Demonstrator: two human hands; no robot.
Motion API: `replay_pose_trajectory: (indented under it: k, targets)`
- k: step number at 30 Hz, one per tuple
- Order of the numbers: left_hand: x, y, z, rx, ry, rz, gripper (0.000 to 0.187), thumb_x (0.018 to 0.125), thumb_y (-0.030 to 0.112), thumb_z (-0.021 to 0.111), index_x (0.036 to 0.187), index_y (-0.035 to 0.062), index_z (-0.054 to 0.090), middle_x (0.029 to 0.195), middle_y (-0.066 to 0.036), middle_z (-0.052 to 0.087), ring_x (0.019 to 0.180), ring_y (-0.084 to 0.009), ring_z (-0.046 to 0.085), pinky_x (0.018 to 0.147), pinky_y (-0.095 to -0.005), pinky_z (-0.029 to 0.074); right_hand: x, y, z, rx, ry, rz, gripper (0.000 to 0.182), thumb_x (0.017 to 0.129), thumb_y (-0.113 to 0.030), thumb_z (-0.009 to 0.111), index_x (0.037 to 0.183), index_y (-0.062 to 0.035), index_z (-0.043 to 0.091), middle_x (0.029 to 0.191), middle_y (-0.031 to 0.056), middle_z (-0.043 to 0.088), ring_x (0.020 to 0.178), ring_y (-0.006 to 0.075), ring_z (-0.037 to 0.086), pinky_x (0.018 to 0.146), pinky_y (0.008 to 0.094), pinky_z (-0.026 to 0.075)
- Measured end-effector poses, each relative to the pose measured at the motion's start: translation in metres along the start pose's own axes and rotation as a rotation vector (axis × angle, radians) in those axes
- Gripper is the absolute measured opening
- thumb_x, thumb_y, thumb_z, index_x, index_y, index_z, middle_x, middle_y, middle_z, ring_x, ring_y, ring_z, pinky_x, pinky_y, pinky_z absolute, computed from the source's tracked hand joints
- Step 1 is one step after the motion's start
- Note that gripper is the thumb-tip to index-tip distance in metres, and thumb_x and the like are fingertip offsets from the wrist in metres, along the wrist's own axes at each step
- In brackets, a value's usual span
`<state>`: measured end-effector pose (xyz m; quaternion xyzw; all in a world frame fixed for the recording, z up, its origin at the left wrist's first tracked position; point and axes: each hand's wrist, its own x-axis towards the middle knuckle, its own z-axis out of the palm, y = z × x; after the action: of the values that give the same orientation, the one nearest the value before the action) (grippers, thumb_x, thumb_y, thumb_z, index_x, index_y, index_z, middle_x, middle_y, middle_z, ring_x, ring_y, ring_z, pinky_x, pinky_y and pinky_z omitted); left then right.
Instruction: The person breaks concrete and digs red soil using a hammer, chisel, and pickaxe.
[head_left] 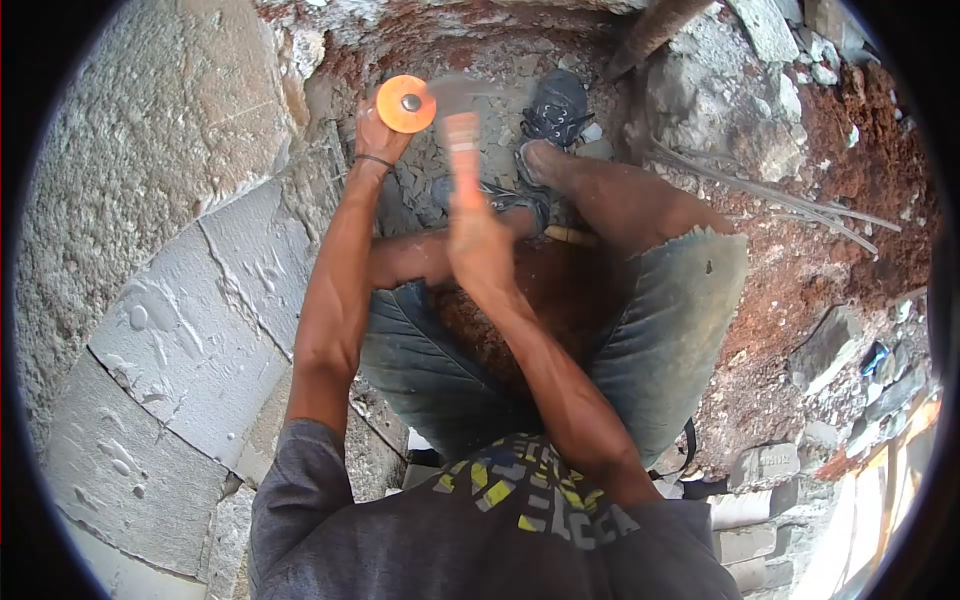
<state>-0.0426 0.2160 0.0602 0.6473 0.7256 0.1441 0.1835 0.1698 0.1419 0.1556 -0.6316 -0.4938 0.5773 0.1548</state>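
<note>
My left hand (378, 138) is wrapped around a chisel, most of it hidden beneath its round orange hand guard (396, 116). The chisel's metal striking end (410, 102) shows at the guard's centre. In my right hand (481, 250) is a hammer (464, 160) with an orange handle, its head smeared by motion just right of the guard. Beyond my hands lies broken stone rubble (500, 75) against a reddish earth bank. The chisel's tip is out of sight under the guard and hand.
A large rough stone block (150, 120) rises at my left, above a grey block wall (190, 340). My shoes (556, 105) rest among stone chips. Thin rods (780, 195) lie on reddish soil at right, and a thick pole (655, 35) leans at the top.
</note>
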Motion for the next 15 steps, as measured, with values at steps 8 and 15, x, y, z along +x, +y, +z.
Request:
replay_pose_trajectory:
  k: [8, 15]
  targets:
    - [-0.010, -0.010, 0.007, 0.037, 0.033, 0.043, 0.026, 0.076, 0.021, 0.066, 0.097, 0.0060, 0.066, 0.096, -0.015, 0.064, 0.089, -0.0339, 0.060, 0.078, -0.0434, 0.044, 0.029, -0.028, -0.071, 1.487, 0.125, -0.108, 0.035, 0.099, -0.034, 0.042, 0.081, -0.0050, 0.051, 0.061, 0.0055, 0.051, 0.052, 0.0185, 0.052, 0.047, 0.0330, 0.041]
    - [-0.021, -0.008, 0.023, -0.005, 0.044, 0.045, 0.028, 0.074, 0.020, 0.068, 0.099, 0.0075, 0.065, 0.091, -0.014, 0.063, 0.086, -0.0337, 0.060, 0.075, -0.0444, 0.045, 0.009, -0.011, -0.023, 0.048, -0.130, 0.042, 0.040, 0.099, -0.039, 0.040, 0.077, -0.0066, 0.048, 0.060, 0.0057, 0.049, 0.049, 0.0186, 0.050, 0.045, 0.0324, 0.039]
